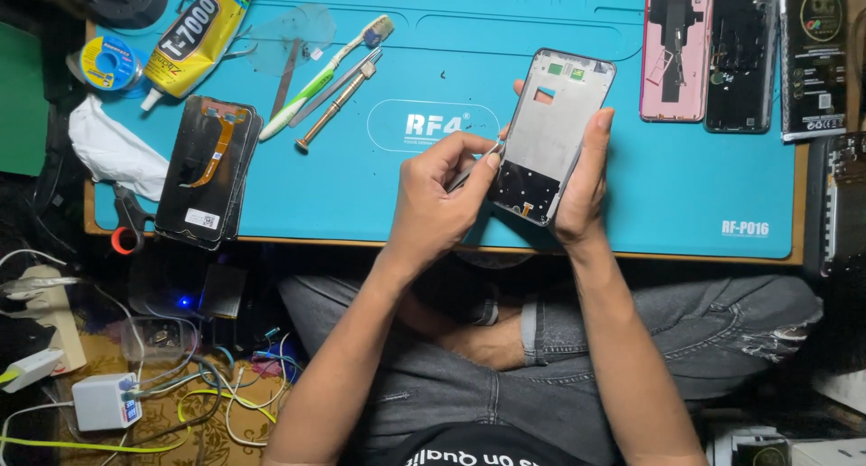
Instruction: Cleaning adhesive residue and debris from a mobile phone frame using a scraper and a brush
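Crossed legs in grey jeans lowest in view, forearms rising to a teal work mat (pixel 631 177). Right hand (pixel 582 191) clamped around a phone mid-frame (pixel 555 128), held tilted just above the mat. Probably light, thin and rigid, yet easily bent or scratched; best gripped along the side edges. Left hand (pixel 442 200) pinched shut on slim metal tweezers (pixel 492 150), tip touching the frame's left edge.

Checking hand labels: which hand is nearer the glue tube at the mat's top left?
Left. The left hand, pinching a thin tool at the phone frame, lies closer to the glue tube; the right hand grips the frame's far side.
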